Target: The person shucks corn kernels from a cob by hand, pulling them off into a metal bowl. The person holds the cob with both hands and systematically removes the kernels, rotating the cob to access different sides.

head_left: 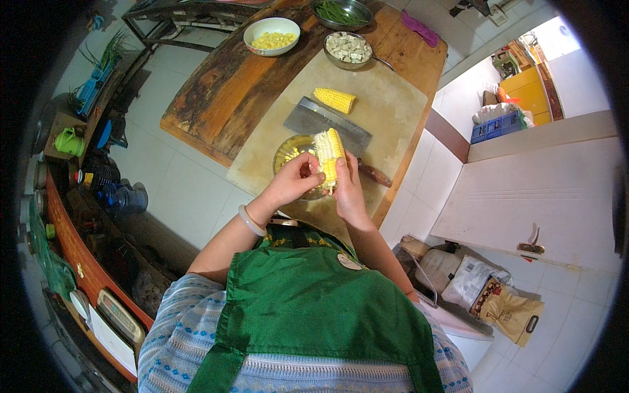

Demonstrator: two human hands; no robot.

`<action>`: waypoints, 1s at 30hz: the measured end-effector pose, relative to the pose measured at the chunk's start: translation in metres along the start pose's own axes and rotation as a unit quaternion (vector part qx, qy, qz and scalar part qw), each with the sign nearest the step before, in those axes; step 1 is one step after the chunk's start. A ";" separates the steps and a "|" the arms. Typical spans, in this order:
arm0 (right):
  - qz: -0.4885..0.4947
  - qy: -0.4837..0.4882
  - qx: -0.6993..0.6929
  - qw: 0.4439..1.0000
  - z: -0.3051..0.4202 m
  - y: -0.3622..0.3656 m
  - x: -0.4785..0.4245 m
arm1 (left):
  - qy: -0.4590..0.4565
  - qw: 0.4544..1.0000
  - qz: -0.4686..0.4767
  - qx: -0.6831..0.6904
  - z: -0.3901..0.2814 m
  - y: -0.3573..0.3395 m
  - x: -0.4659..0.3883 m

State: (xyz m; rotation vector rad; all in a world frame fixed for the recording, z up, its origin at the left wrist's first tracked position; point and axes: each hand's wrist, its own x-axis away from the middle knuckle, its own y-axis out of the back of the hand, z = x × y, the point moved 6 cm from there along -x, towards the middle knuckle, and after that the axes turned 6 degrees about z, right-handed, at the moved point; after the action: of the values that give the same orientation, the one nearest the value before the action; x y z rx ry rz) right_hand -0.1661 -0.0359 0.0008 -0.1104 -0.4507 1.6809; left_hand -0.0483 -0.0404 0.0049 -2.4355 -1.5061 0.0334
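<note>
My right hand [350, 192] grips a partly stripped corn cob [330, 153], held upright over a metal bowl [280, 156] with loose yellow kernels [294, 154] in it. Bare pale cob shows on its left side, while rows of kernels remain on the right. My left hand [296, 178] has its thumb and fingers at the cob's lower left side, touching the kernels. Just beyond the bowl a cleaver [330, 124] lies flat, its wooden handle [375, 174] pointing to the right. Another piece of corn [335, 100] rests past the blade on the cutting board [393, 105].
On the wooden table [216, 105], a white bowl of yellow pieces [271, 40], a metal bowl of pale cubes [348, 49] and a bowl of green vegetables [342, 13] stand at the far end. A purple cloth [420, 28] lies near the corner. A white door [535, 201] stands at right.
</note>
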 end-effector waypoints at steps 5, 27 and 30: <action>0.000 0.091 0.119 0.989 0.008 -0.001 0.000 | 0.002 1.000 -0.006 -0.005 0.002 0.001 0.001; 0.053 0.173 0.218 0.959 0.035 -0.014 0.009 | 0.026 0.995 0.060 0.069 0.002 0.002 0.001; 0.064 0.198 0.273 0.939 0.037 -0.016 0.008 | 0.027 0.995 0.067 0.062 0.006 0.007 -0.001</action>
State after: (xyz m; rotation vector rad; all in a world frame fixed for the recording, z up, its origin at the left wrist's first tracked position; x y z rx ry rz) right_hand -0.1649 -0.0350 0.0422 -0.0660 0.3359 1.7986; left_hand -0.0441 -0.0430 -0.0026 -2.4134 -1.2763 0.0857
